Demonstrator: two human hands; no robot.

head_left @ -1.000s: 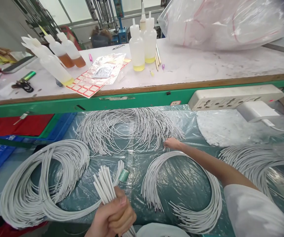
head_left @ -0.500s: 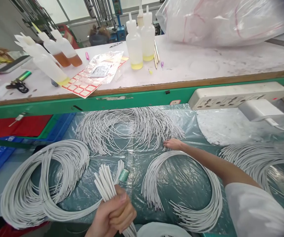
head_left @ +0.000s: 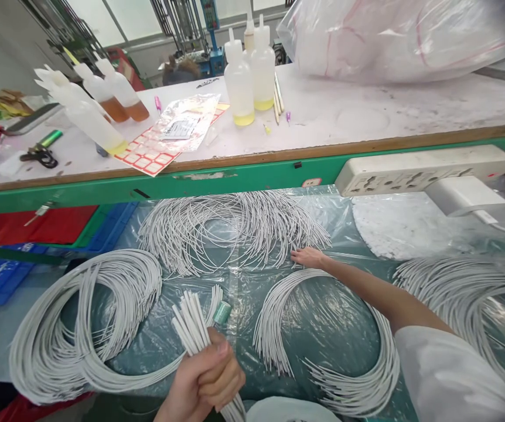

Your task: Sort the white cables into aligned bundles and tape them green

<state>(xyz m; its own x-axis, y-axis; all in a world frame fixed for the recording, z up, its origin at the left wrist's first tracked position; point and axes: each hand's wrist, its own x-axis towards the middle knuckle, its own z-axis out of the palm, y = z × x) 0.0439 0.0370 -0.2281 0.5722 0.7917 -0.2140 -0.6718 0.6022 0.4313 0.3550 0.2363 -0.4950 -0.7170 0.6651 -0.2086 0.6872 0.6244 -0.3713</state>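
My left hand (head_left: 217, 372) is closed in a fist around a bundle of thick white wires (head_left: 191, 319), their ends sticking up above the thumb and the rest running down below the fist. Stretched far forward, my right hand (head_left: 309, 258) pinches at the wire ends on the right side of a loose, curved pile of thin white wires (head_left: 235, 228). Exactly how many wires lie between those fingertips is too small to see. Just beyond the left fist sits a green roll of tape (head_left: 222, 312). An open ring of white wires (head_left: 270, 328) lies beneath my right forearm.
A large wire coil (head_left: 37, 351) lies at left, another wire bundle (head_left: 450, 281) at far right. Above runs a shelf (head_left: 323, 111) carrying squeeze bottles (head_left: 239, 82), label sheets (head_left: 147, 153) and a plastic bag (head_left: 393, 41). A power strip (head_left: 423, 170) hangs on its edge.
The view has shifted very slightly, so things at left appear a little further right. Both hands keep nearly the same place and grip.
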